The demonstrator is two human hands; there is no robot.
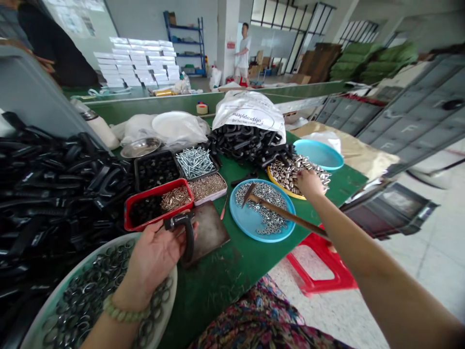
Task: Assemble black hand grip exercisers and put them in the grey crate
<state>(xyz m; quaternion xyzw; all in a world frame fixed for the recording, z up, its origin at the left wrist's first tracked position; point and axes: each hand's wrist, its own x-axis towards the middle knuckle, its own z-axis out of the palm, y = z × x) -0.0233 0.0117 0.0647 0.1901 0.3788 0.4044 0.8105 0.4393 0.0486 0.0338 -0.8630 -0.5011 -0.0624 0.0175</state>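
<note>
Hands (154,259) two, hammer (279,209) one

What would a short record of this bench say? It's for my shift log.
Left hand: holds a black part
Right hand: touching metal fittings on a yellow tray
Blue plate: holds nuts and a hammer
White bowl: holds metal rings, under the left hand
Background: a person standing
</note>
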